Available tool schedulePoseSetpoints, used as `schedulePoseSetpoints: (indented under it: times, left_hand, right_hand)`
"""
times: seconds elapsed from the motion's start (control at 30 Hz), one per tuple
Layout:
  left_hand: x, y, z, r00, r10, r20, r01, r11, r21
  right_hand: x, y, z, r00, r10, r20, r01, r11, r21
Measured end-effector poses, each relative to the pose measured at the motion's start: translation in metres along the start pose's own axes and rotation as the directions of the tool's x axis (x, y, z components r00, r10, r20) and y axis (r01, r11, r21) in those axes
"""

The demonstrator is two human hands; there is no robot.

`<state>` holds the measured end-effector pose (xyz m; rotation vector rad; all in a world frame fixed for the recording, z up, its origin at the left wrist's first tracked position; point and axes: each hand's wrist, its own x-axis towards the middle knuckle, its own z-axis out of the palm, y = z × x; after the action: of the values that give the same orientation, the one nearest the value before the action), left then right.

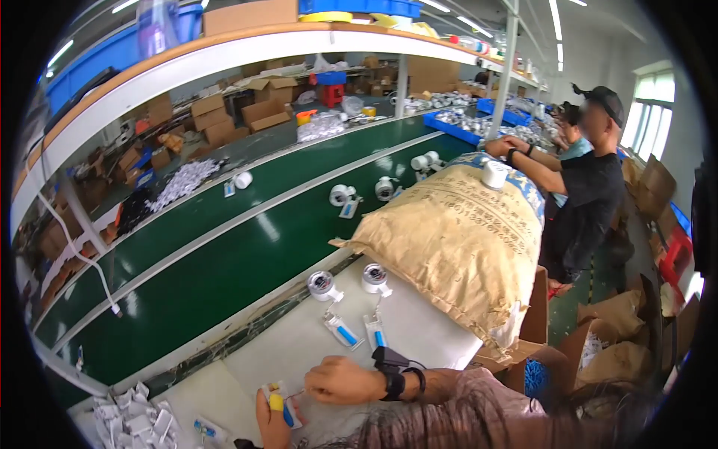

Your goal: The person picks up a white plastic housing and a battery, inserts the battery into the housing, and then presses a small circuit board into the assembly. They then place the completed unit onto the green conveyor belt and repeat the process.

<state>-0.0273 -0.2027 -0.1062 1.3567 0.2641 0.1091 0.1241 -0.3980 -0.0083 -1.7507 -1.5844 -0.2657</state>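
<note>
A large tan sack (456,247) is lying on the right side of the white tabletop (299,352), well beyond the hands. Nearer in, two round white reels (348,283) are sitting side by side at the tabletop's far edge, each with a small blue-and-white packet (359,331) trailing toward the person. Smallest and closest, a little white card (275,395) with blue and yellow on it is lying between the two hands, its long axis running roughly from the person outward. The left hand (274,421) is coming up from below, thumb pressing on the card's near end. The right hand (340,380), wearing a black wrist device, is reaching in from the right, fingers curled and pinching at the card's upper right edge.
</note>
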Motion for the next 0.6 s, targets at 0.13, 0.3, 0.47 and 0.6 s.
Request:
schedulePoseSetpoints:
  times: [0.13,0.3,0.47,0.6]
  left_hand:
    - [-0.006,0.076,0.059,0.99,-0.089,-0.111,0.064,0.974,-0.216]
    - [-0.008,0.078,0.066,0.985,-0.129,-0.111,0.118,0.988,-0.099]
    - [-0.009,0.078,0.062,0.999,-0.043,-0.016,0.039,0.982,-0.185]
    - [-0.011,0.074,0.061,0.999,-0.037,-0.006,0.035,0.977,-0.212]
  right_hand:
    - [0.0,-0.001,0.002,0.986,0.082,-0.145,-0.075,0.996,0.049]
    - [0.004,-0.007,-0.003,0.992,0.077,-0.101,-0.054,0.976,0.211]
    - [0.008,-0.007,0.007,0.996,0.053,-0.069,-0.033,0.966,0.258]
    - [0.009,-0.008,0.007,0.996,0.01,-0.089,0.008,0.979,0.202]
